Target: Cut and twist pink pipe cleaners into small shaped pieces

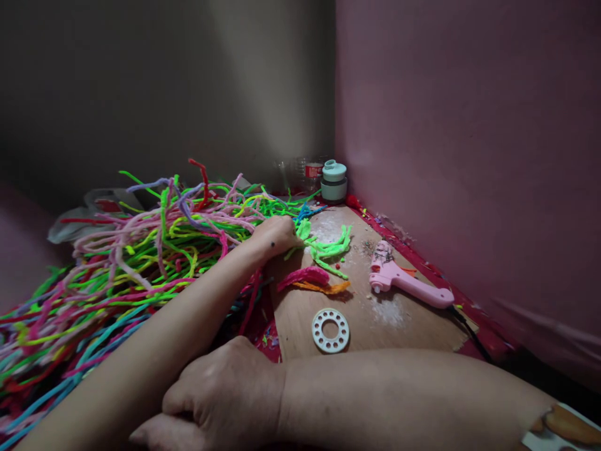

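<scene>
Tangle risk: your left hand [277,235] grips the green stems [328,249], which lie on the board [375,326] against the pipe-cleaner pile [141,250]. A hard pull probably drags neighbouring strands along. Meanwhile your right hand [220,401] rests curled on your left forearm, holding nothing. Swept stems could snag the glue gun [406,283] nearby.

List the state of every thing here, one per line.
Left hand: curled on green pipe cleaners.
Right hand: curled, resting on the left forearm.
Glue gun: lying on its side, untouched.
White ring: flat on the board.
Teal container: upright, lid on.
Pipe-cleaner pile: tangled.
</scene>
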Demonstrator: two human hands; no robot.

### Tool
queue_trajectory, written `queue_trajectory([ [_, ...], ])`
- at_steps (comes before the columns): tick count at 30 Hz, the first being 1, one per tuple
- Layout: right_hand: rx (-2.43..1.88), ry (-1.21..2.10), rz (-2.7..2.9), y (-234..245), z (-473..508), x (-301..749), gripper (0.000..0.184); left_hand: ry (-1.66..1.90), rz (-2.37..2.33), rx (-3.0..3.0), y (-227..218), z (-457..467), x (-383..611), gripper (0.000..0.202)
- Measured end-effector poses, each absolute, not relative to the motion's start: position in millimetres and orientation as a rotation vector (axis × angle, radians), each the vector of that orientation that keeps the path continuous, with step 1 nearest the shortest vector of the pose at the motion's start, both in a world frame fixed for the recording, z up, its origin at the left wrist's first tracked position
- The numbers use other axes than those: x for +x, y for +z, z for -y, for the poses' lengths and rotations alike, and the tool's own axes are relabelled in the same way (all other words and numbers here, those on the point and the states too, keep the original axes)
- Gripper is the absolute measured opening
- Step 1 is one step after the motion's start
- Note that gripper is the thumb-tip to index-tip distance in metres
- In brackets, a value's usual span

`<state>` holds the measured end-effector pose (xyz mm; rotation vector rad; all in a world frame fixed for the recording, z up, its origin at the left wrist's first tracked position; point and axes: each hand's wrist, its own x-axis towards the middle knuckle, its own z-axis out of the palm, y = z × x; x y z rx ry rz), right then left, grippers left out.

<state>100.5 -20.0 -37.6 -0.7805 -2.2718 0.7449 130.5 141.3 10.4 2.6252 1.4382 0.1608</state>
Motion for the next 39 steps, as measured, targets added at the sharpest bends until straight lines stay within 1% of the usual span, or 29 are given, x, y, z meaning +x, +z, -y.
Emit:
queue_trajectory([
  [3,-0.785,0.749,2.267,-38,20,100,0.05,0.184,-1.472,2.613,10,-142,136,0.01],
  [8,-0.769,0.751,2.271,-40,18,98,0.052,0.233,-1.462,2.457,12,-143,132,0.015],
  [18,-0.778,0.751,2.298,-39,18,98,0.053,0.553,-1.306,1.891,14,-139,116,0.016],
  [25,-0.766,0.751,2.271,-39,19,98,0.053,0.745,-1.14,1.831,14,-142,112,0.019],
  [27,-0.778,0.735,2.269,-38,20,99,0.053,0.722,-1.112,1.842,14,-140,114,0.019],
  [32,-0.785,0.724,2.265,-36,22,101,0.051,0.384,-1.162,1.937,15,-127,123,0.017],
  [37,-0.729,0.666,2.27,-36,21,102,0.046,0.535,-1.214,2.063,30,-118,105,0.018],
  [39,-0.711,0.618,2.262,-37,22,103,0.044,0.48,-1.211,2.082,40,-111,85,0.018],
])
